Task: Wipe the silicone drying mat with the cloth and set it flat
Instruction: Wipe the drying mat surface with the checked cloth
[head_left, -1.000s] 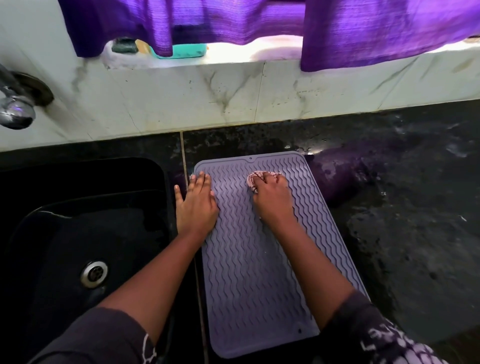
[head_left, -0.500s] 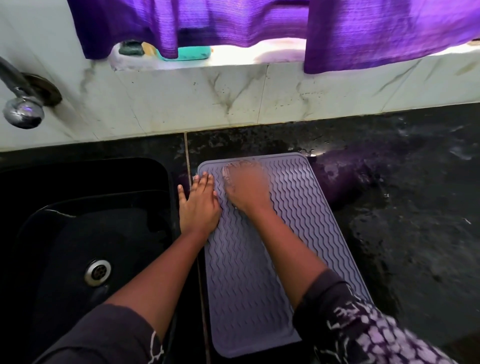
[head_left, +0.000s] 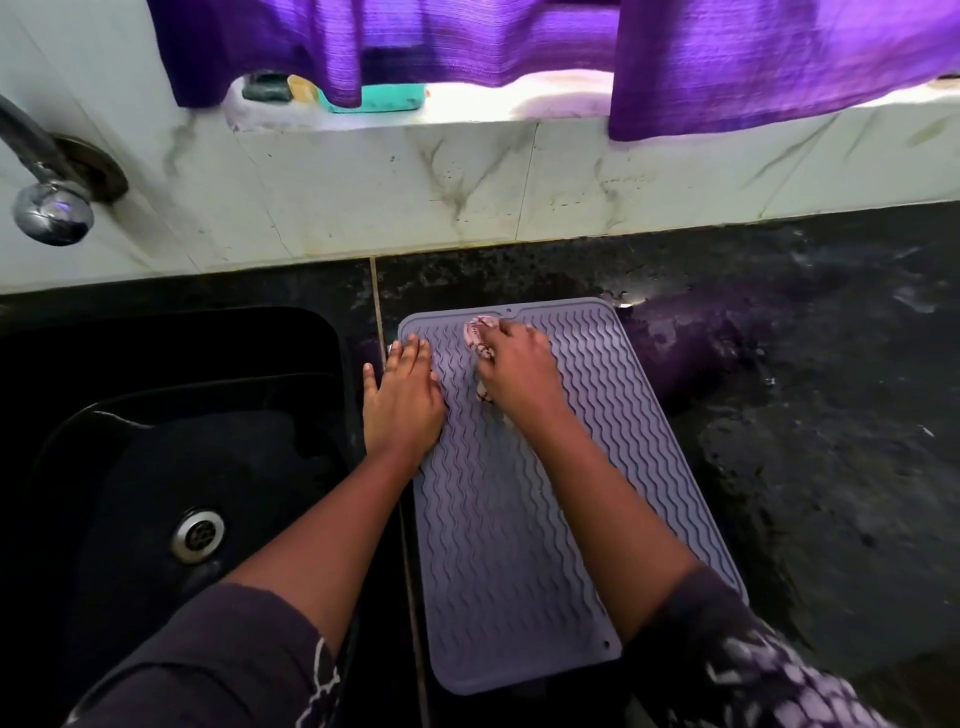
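I find the mat (head_left: 519, 519) to be matt lilac-grey silicone, with raised wavy ribs across its face and a smooth flat border. The cloth (head_left: 480, 332), bunched in my right grip (head_left: 519, 374), is soft printed fabric with a dull finish. The desk (head_left: 805, 415) is dark speckled stone, polished, with a wet sheen in patches. The sink (head_left: 156, 364) is black, smooth and glossy, and its drain (head_left: 197, 535) is bright metal. The tap (head_left: 52, 213) is chromed metal with a mirror finish. The wall tiles (head_left: 415, 182) are white, marble-veined and smooth. The curtain (head_left: 727, 52) is purple woven cloth with a slight sheen.

Mat (head_left: 519, 519) on counter (head_left: 805, 415), right of sink (head_left: 156, 467).
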